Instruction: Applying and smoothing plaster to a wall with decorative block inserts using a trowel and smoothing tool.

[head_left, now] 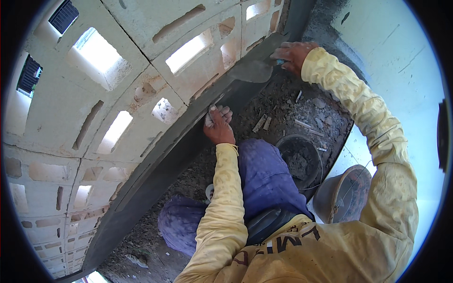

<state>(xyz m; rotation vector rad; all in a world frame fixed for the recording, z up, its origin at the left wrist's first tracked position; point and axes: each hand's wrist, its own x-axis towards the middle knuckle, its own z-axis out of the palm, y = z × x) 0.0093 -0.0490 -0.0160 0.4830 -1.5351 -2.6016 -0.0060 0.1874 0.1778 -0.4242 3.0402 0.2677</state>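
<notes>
My right hand (297, 55) is closed around the blue handle of a trowel (252, 71). Its grey, rounded blade lies flat along the top of a smooth, dark cement ledge (163, 141) under the block wall. Lower down the same ledge, my left hand (219, 125) is closed at its edge, fingers curled in and thumb on top. Whether anything is inside those fingers is hidden.
Pale ventilation blocks (137, 89) with slots rise on the left. A black bucket (282, 141) holding dark mortar stands near my knee, beside a larger grey bucket (325, 200). Rubble (318, 103) and broken strips cover the soil. A pale wall (396, 52) bounds the right.
</notes>
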